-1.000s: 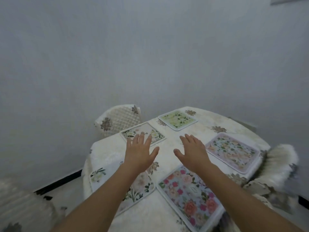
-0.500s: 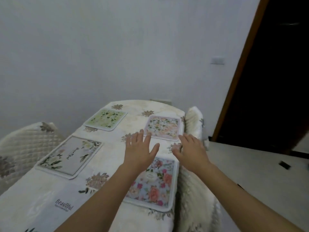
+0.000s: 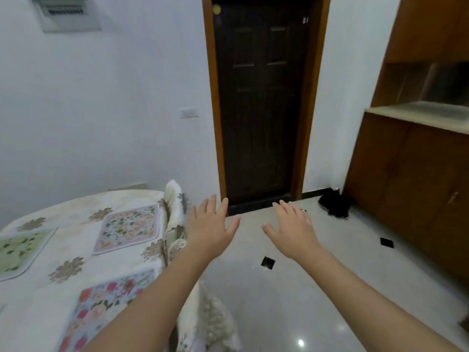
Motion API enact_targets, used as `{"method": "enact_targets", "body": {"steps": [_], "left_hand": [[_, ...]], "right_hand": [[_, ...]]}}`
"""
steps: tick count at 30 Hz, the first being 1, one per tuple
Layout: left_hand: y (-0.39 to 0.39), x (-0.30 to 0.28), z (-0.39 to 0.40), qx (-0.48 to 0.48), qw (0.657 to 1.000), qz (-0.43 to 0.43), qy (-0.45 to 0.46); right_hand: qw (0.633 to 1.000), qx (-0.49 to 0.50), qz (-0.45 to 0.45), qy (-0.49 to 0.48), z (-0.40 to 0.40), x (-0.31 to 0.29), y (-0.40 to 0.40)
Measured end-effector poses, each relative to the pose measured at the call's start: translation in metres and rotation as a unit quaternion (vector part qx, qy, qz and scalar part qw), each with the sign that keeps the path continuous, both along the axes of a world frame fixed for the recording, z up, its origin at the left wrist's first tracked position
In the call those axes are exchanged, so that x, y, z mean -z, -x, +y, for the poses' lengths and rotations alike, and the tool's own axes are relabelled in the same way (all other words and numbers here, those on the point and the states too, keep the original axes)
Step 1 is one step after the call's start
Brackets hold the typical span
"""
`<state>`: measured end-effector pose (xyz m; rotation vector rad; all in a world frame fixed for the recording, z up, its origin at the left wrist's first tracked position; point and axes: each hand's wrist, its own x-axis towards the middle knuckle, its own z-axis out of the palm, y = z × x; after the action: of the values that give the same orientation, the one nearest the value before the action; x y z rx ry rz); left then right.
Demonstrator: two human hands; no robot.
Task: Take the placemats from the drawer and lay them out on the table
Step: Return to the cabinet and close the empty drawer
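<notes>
My left hand (image 3: 212, 228) is held out in front of me with its fingers spread wide, and it holds nothing. My right hand (image 3: 291, 228) is held out beside it, fingers wide too, and it holds nothing. Both hands are up in the air, palms down, over the shiny pale tile floor (image 3: 291, 301) with little black squares in it.

The placemats lie flat on the round table with the cream flowered cloth (image 3: 63, 250), off to my left. The pink placemat with small green leaves and peach flowers (image 3: 128, 228) is near the far edge of the table. The green leafy placemat (image 3: 19, 250) is at the left side of the picture. The pale blue placemat with big red and pink flowers (image 3: 104, 308) is closest to me, and my left arm covers part of it.

A chair with a quilted cream cover (image 3: 175, 207) stands at the table's edge. Ahead is a dark wooden door (image 3: 261, 105), and a brown wooden cupboard (image 3: 416, 184) is on the right.
</notes>
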<state>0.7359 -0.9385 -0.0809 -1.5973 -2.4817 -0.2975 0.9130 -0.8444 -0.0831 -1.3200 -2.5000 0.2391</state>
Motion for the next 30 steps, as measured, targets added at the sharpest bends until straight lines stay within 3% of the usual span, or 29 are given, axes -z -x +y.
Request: {"method": "enact_targets", "body": {"steps": [14, 24, 30], "left_hand": [[-0.266, -0.001, 0.180, 0.213, 0.977, 0.005, 0.013], [-0.359, 0.039, 0.327, 0.355, 0.933, -0.034, 0.047], [-0.434, 0.053, 0.408, 0.459, 0.884, -0.070, 0.059]], "right_hand": [[0.980, 0.200, 0.015, -0.011, 0.105, 0.004, -0.291], [0.936, 0.349, -0.026, 0.030, 0.186, 0.043, -0.381], [0.895, 0.445, -0.028, 0.031, 0.225, 0.041, -0.432]]}}
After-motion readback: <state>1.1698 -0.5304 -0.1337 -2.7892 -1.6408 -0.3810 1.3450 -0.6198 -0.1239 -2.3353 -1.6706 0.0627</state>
